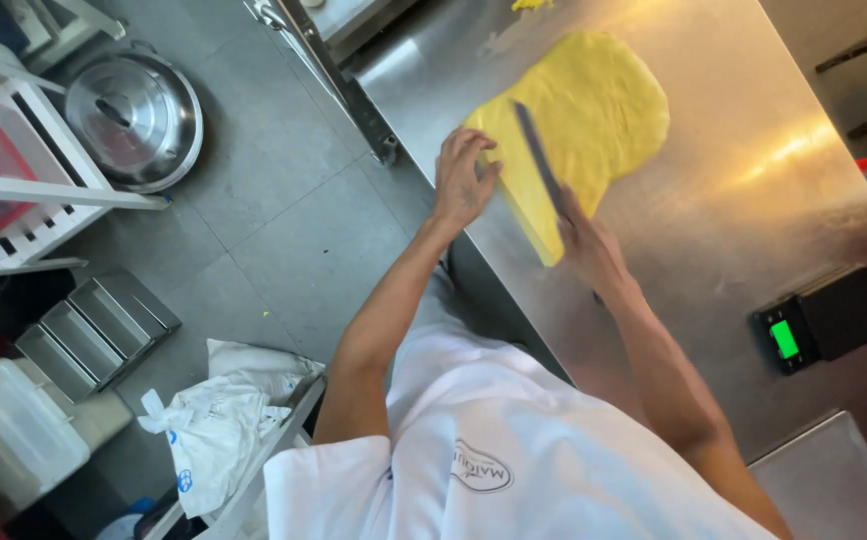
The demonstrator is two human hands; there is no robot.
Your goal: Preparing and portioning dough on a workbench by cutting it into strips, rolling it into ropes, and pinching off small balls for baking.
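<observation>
On the steel counter (754, 130) | yellow dough slab (594, 110) lies flat near the front edge | left hand (462, 180), fingers spread open, presses the slab's near corner | right hand (586, 245) seems closed on a dark blade (539, 160) laid across the dough | black scale (822, 318) stands well apart
</observation>
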